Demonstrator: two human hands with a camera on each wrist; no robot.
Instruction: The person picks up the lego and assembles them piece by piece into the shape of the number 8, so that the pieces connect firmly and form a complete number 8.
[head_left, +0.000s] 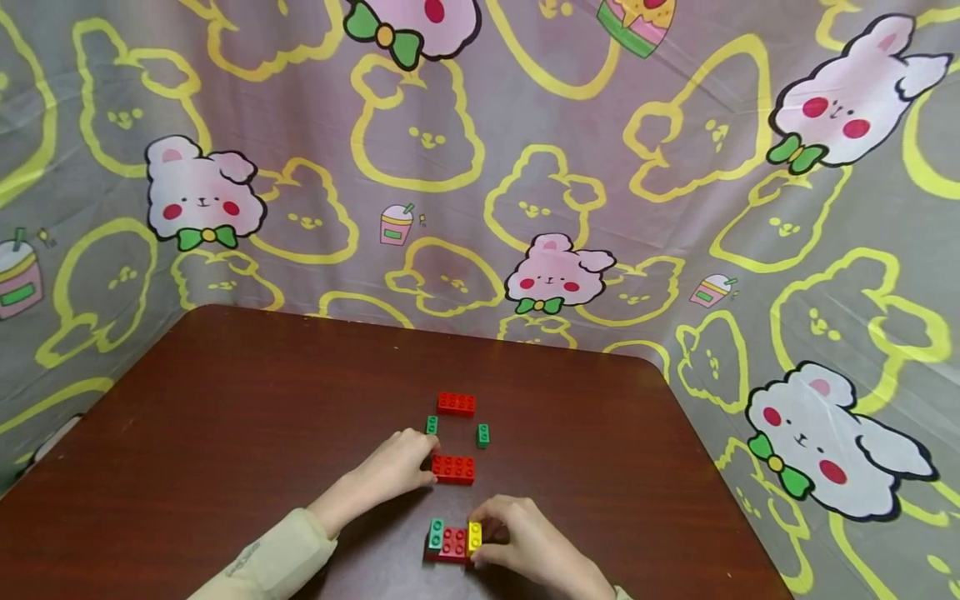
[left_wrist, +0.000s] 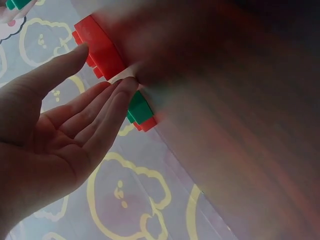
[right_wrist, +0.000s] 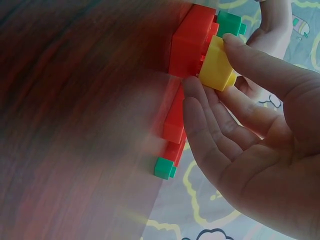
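At the front of the table a red brick (head_left: 453, 542) lies with a green brick (head_left: 436, 534) across its left end and a yellow brick (head_left: 474, 538) across its right end. My right hand (head_left: 531, 540) pinches the yellow brick between thumb and fingers; the right wrist view shows this yellow brick (right_wrist: 215, 65) over the red brick's studs. Farther back, my left hand (head_left: 401, 462) is at the left end of a second red brick (head_left: 453, 469). In the left wrist view, the thumb and extended fingers are spread apart near that red brick (left_wrist: 102, 47).
Beyond my left hand stand two small green bricks, one on the left (head_left: 432, 425) and one on the right (head_left: 483, 435). Another red brick (head_left: 457, 404) lies behind them. The brown table (head_left: 225, 400) meets a patterned curtain (head_left: 450, 208) at its back and sides.
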